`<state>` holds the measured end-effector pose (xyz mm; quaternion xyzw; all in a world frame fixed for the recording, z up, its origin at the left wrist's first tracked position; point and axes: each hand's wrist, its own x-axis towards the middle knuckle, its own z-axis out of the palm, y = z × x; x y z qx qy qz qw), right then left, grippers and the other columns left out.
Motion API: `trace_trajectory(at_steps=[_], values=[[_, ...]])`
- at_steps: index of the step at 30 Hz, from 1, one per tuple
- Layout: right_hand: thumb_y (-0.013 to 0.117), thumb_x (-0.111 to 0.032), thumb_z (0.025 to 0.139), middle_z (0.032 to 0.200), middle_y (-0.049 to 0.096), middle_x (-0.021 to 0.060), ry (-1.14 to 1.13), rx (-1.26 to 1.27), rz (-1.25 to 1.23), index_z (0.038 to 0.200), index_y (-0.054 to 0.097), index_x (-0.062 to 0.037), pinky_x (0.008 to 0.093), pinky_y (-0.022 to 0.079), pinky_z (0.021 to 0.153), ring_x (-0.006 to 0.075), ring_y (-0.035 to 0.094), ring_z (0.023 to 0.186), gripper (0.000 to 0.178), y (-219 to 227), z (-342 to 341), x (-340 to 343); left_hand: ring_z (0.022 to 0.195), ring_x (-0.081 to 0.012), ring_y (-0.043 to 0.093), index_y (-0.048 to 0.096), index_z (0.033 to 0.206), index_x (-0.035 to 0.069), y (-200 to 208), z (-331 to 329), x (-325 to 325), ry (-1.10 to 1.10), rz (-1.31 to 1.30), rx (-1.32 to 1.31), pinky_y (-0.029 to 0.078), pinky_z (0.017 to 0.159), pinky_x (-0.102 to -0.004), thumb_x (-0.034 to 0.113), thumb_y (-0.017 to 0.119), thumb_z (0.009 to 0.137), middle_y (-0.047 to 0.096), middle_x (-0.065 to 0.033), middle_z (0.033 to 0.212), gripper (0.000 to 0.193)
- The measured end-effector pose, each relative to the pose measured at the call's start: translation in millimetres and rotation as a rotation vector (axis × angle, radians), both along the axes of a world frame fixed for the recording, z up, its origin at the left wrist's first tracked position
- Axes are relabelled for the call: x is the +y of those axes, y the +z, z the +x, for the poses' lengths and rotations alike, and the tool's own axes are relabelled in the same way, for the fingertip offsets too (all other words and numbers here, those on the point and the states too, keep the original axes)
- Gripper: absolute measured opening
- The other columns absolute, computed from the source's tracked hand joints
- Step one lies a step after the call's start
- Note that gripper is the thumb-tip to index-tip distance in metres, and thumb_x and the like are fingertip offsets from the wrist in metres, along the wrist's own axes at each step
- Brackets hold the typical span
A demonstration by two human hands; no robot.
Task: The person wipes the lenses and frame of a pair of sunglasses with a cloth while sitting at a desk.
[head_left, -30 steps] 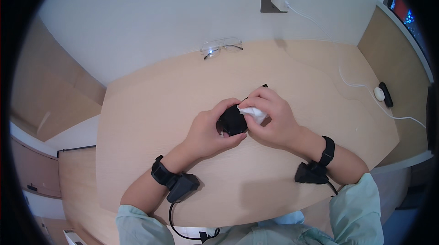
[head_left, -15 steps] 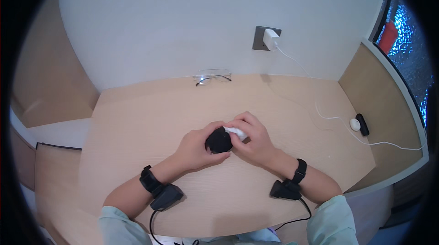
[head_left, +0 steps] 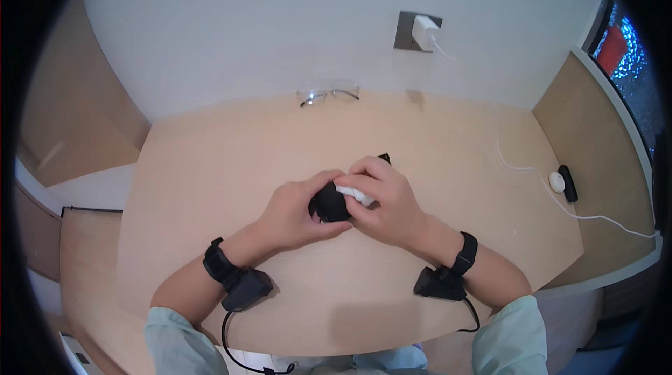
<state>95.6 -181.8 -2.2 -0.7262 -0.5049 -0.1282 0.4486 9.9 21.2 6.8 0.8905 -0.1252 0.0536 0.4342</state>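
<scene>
My left hand is curled round a rounded black object, thumb on the far side and fingers on the near side; its exact kind does not show. Pinched in my right hand is a crumpled white wad that looks like tissue, pressed against the right upper side of the black object. Both hands are together above the middle of the desk. A small black tip sticks out just beyond my right hand; whether it belongs to the black object is hidden.
Eyeglasses lie by the wall at the desk's back edge. A white charger sits in the wall socket, its cable trailing right. Near the right partition are a round white thing and a black bar-shaped thing.
The view has tilted slightly downward. The white tissue has shifted further over the black object with my right hand. The small black tip beyond that hand has come into sight.
</scene>
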Motion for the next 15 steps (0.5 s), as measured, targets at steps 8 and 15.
trace_trajectory(at_steps=[8, 15], values=[[0.074, -0.003, 0.078, 0.101, 0.064, 0.0095, 0.183, -0.134, -0.024, 0.104, 0.074, -0.0049, 0.0385, 0.056, 0.072, 0.0279, 0.066, 0.089, 0.026, 3.8, -14.9, 8.2, 0.082, -0.0352, 0.074, 0.060, 0.137, 0.013, -7.4, 3.2, 4.6, -0.015, 0.024, -0.180, 0.059, 0.073, -0.0389, 0.021, 0.084, 0.073, 0.075, -0.0144, 0.097, 0.069], [0.074, -0.003, 0.078, 0.099, 0.063, 0.0085, 0.235, -0.093, -0.065, 0.103, 0.074, -0.0045, 0.0376, 0.054, 0.072, 0.0272, 0.064, 0.086, 0.025, -2.6, -7.2, 3.3, 0.084, -0.0231, 0.074, 0.060, 0.140, 0.008, -9.6, 7.6, 0.7, -0.021, 0.044, -0.057, 0.058, 0.077, -0.0324, 0.017, 0.089, 0.073, 0.075, -0.0115, 0.105, 0.074]])
